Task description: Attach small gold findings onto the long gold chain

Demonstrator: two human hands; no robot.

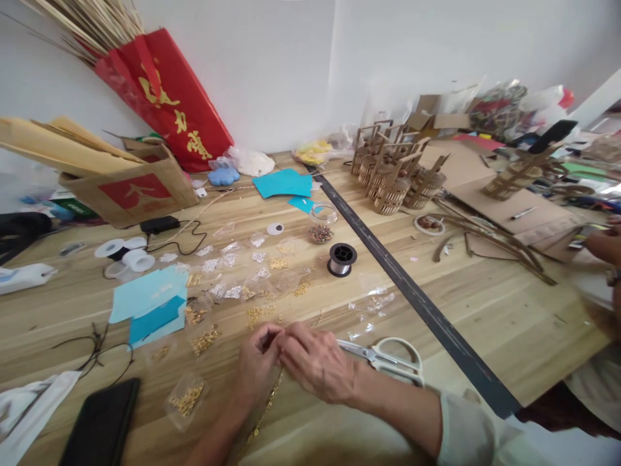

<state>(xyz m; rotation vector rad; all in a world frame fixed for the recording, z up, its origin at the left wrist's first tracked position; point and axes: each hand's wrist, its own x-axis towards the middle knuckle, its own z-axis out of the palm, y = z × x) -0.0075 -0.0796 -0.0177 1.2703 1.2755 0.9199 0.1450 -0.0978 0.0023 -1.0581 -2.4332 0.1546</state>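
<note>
Pale plain wall (286, 71): it stood behind the whole busy scene, clutter crowding its foot.
Light wooden table (509, 323): grain ran right along it, and a long dark-grey strip (388, 272) cut diagonally across, small parts on one side, basketwork on the other.
Red bag with gold characters (206, 103): it leaned at the back left, and what a sheaf of thin pale sticks (104, 26) poked from its top!
Brown cardboard box with a red panel (179, 188): just in front of the bag, it held long tan sheets (58, 149).
Small clear plastic bags (187, 400): spread over the left half, some with tiny gold-coloured pieces, others with silver-coloured ones.
Clear round dish (321, 241): multicoloured beads (321, 232) filled it, just behind a black-ended spool (341, 259).
White round dish (429, 233): brown round pieces (429, 223) sat inside, near slatted brown baskets with tall handles (391, 197).
Thin gold-coloured chain (266, 408): front and centre, it hung from the fingertips toward the near edge.
Left hand (257, 359): thumb and forefinger were pinched closed on the chain's upper end.
Right hand (320, 366): its fingertips gripped at the same spot, meeting the left; the exact bit between them was hidden. White-handled scissors (376, 355) lay just beside it.
Far right edge: another person's hand (604, 246) showed partly.
</note>
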